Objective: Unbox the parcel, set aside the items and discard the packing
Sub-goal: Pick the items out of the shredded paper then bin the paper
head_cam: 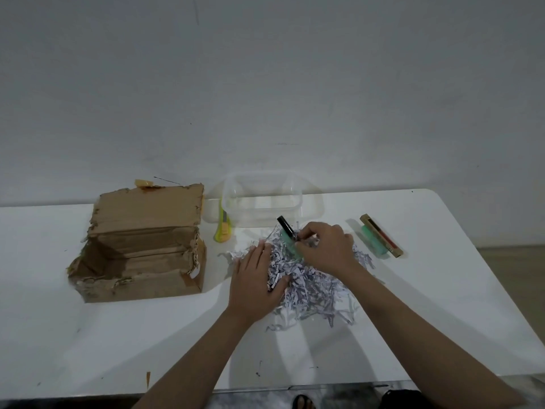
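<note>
An opened brown cardboard box [141,249] stands at the left of the white table [88,343], its flap up and its inside bare. A heap of shredded paper [312,287] lies in the middle. My left hand [256,278] rests flat on the heap's left side, fingers straight. My right hand [327,249] pinches a black marker [287,227] at the top of the heap, over a green tube [290,247] half buried in the shreds. A second green tube [373,242] and a slim wooden-framed box [382,236] lie to the right.
A clear plastic container [262,206] stands at the back, against the wall. A yellow-green utility knife [222,230] lies between it and the cardboard box. The table's right edge runs diagonally close to the set-aside items.
</note>
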Tool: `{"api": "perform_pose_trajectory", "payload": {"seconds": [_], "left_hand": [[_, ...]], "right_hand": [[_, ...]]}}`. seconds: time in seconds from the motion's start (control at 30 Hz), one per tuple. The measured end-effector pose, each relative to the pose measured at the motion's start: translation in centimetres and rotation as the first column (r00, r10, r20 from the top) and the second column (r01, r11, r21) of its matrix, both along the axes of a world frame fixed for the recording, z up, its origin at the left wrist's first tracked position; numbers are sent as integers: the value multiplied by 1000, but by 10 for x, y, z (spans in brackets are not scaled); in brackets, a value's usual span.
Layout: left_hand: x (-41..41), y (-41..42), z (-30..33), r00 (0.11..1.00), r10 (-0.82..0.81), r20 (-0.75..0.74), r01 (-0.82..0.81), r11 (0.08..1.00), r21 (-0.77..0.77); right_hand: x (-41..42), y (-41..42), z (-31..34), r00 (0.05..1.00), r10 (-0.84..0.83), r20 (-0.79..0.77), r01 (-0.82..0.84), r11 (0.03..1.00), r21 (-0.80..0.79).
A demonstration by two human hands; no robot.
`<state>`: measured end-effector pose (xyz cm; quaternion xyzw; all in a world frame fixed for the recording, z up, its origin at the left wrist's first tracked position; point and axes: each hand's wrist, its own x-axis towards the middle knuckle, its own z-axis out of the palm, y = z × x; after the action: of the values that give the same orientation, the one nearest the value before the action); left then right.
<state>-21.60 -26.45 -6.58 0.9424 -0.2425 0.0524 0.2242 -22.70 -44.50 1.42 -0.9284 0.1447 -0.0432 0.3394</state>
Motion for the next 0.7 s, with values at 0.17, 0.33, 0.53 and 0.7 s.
{"api": "perform_pose_trajectory", "payload": {"seconds": [0.17, 0.33, 0.53, 0.7], "left_hand": [[-1, 0, 0, 1000, 10, 1, -10, 1000, -2], [2, 0, -1, 1000, -6, -6, 6, 1000, -15], [2, 2, -3, 999, -34, -7, 33, 998, -53], [3, 2, -4, 999, -37, -7, 37, 997, -65]], "right_hand": [[-5, -4, 12, 972, -147, 181, 121, 982, 147], [-10, -17, 28, 931, -314, 187, 196, 861, 470], [-30, -57, 27, 891, -416, 184, 294, 836, 464], [-53, -110, 11, 837, -506, 208, 460, 856, 235]]}}
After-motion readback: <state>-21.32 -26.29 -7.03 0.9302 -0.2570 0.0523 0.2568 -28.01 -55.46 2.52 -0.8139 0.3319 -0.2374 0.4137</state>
